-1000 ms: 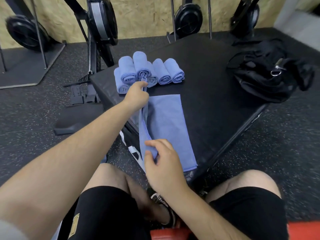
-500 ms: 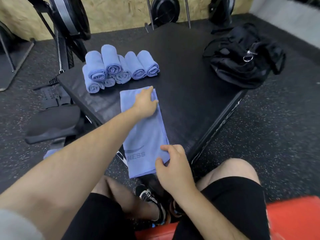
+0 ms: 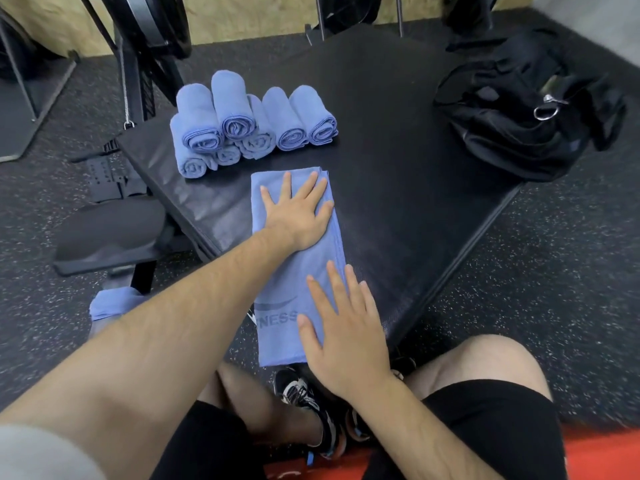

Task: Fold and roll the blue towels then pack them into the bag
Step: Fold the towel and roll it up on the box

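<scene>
While left hand point(image 3: 298, 216) and right hand point(image 3: 346, 337) press flat, fingers spread | soft oblong folded towel point(image 3: 277, 344)

One wide-angle view, worn on the person's head — it faces forward and down, close above a black textured padded platform point(image 3: 398, 202).

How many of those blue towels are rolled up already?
7 rolled towels, in one pile on the black pad: five along the bottom, two stacked on top at the left. More may hide behind.
</scene>
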